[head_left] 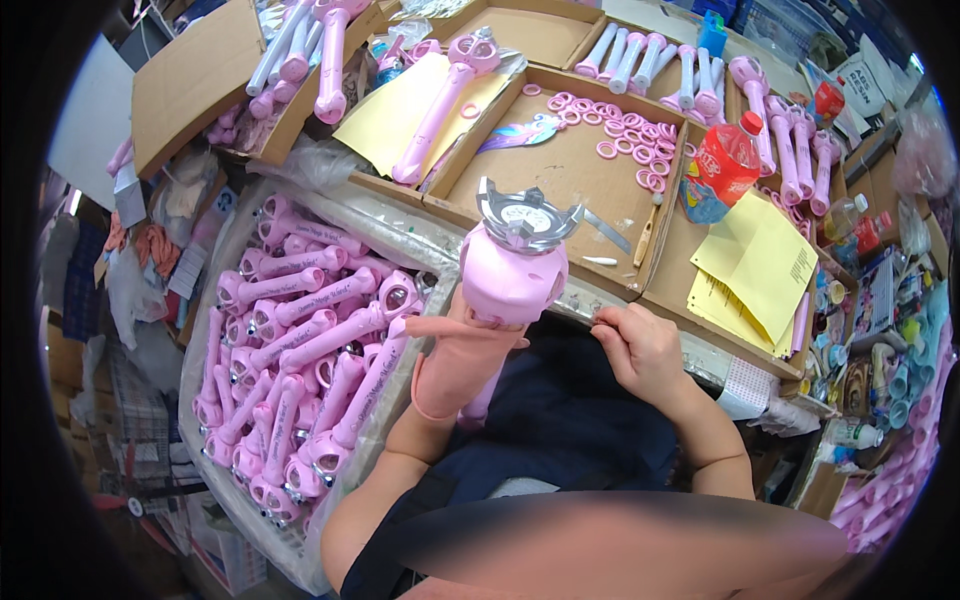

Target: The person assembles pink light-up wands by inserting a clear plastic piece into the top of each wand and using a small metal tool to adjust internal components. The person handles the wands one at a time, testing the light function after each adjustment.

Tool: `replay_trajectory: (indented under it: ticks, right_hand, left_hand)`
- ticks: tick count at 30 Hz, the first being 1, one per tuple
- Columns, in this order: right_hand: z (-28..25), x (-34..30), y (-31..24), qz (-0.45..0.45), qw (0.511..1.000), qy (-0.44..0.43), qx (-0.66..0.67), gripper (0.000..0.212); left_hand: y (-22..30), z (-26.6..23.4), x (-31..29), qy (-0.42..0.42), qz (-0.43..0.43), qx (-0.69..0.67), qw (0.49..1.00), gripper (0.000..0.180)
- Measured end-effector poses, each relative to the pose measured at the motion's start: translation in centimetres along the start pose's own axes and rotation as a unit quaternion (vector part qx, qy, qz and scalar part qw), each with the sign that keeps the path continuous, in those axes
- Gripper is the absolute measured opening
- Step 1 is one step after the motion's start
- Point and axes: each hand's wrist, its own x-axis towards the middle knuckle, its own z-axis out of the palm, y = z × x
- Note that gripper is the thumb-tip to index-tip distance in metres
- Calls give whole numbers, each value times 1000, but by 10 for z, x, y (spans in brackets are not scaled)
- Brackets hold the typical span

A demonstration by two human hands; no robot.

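Note:
My left hand (436, 366), in a salmon-coloured glove, is closed round a pink toy wand (512, 280) just below its round head. A silver crown-shaped piece (525, 222) with a pale disc in its middle tops the wand, tilted toward me. The wand's handle runs down behind my wrist and is mostly hidden. To the right, my bare right hand (643, 350) hovers by the table's near edge, fingers curled and thumb against them. Whatever its fingertips may pinch is too small to make out.
At left, a plastic-lined bin (345, 492) holds many pink wands (325, 290). A cardboard tray (490, 180) ahead contains pink rings (640, 140), a brush (648, 232) and a small white piece (600, 261). Right of it are a red-labelled bottle (722, 165) and yellow sheets (755, 262).

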Motion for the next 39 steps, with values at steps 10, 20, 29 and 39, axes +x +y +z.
replay_trajectory:
  ticks: [10, 20, 29, 39]
  right_hand:
    - [-1, -11, 7, 118, 977, -48, 171, 14]
    - [-4, -14, 10, 273, 900, -152, 304, 25]
    - [74, -55, 4, 177, 926, -59, 329, 63]
    - [129, -104, -3, 199, 916, -16, 348, 46]
  left_hand:
    - [-19, -15, -1, -43, 240, 429, 870, 54]
    - [9, -4, 3, -74, 74, 63, 993, 46]
    - [30, 3, 24, 8, 76, -279, 957, 47]
    - [6, 14, 33, 29, 89, -184, 978, 51]
